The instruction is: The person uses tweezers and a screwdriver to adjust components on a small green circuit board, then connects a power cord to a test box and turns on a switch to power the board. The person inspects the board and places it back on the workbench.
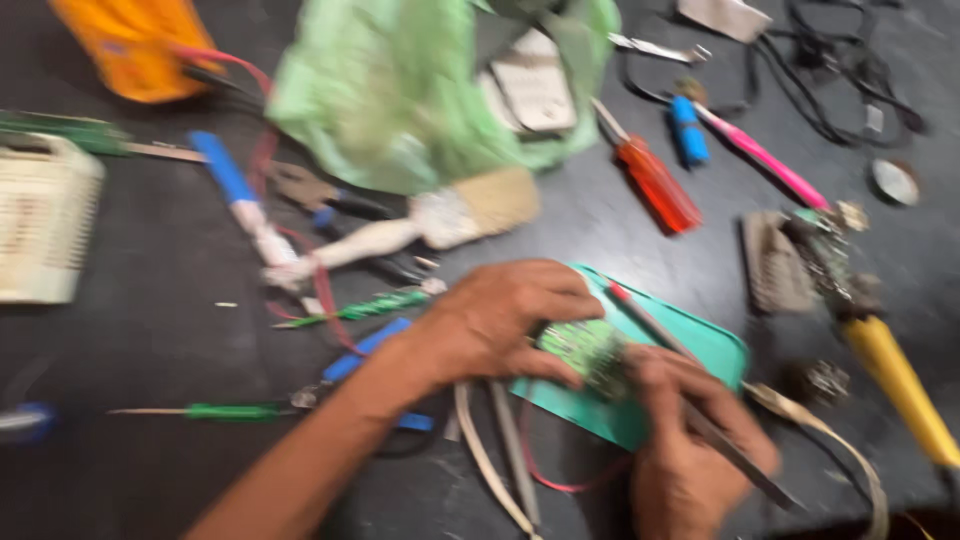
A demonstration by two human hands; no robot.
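Observation:
A small green circuit board [585, 350] lies on a teal mat [700, 345] near the table's front. My left hand [500, 320] rests over the board's left side, fingers curled on its edge. My right hand [690, 455] sits just below and right of the board and grips a thin metal tool [745, 465], probably tweezers, with its tip toward the board. The picture is blurred, so fine contact is unclear.
Scattered on the dark table: a red-handled screwdriver [655, 185], a pink tool [765, 160], a blue-handled tool [225, 170], a white brush [440, 220], a green plastic bag [400, 90], a yellow-handled soldering iron [895, 375], a cream box [40, 215], black cables [830, 70].

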